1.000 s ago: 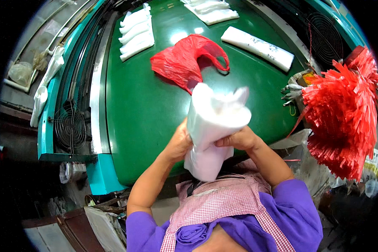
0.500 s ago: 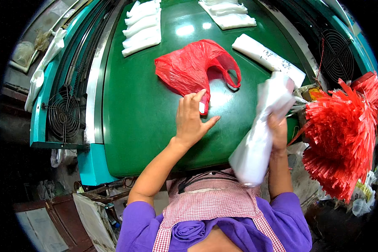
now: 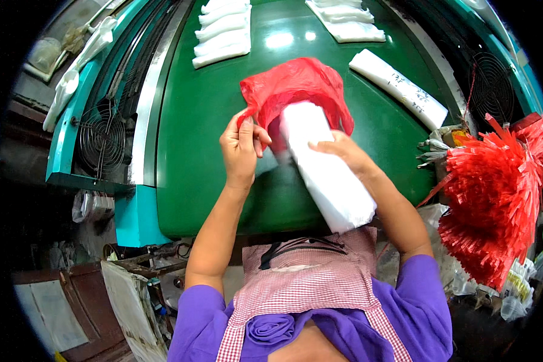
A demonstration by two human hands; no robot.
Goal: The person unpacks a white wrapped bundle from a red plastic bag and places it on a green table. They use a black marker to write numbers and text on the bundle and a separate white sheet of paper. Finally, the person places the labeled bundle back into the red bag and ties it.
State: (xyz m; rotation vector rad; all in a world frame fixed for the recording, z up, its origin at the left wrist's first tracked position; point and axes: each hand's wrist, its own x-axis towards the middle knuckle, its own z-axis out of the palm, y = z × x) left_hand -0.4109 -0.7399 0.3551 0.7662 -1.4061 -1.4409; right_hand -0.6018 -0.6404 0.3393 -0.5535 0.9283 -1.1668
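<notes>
A red plastic bag (image 3: 311, 75) lies on the green table with its mouth toward me. My left hand (image 3: 241, 145) pinches the left edge of that mouth and holds it up. In my right hand (image 3: 344, 151) is a white folded bundle of plastic bags (image 3: 329, 175), gripped along its right side. The bundle's far end is inside the mouth of the red bag, while its near end points toward my apron. Some fingers of the right hand are hidden by the bundle.
Two rows of white bundles, a left row (image 3: 223, 30) and a right row (image 3: 350, 27), lie at the table's far end. A marked white roll (image 3: 398, 87) rests at right. Red plastic strips (image 3: 495, 193) hang beside the table's right edge. Teal machine rails (image 3: 72, 145) flank the green surface (image 3: 193, 181).
My right hand has brought the white bundle left, from the table's right side into the red bag's mouth. The left hand has closed on the bag's edge, and the mouth has widened.
</notes>
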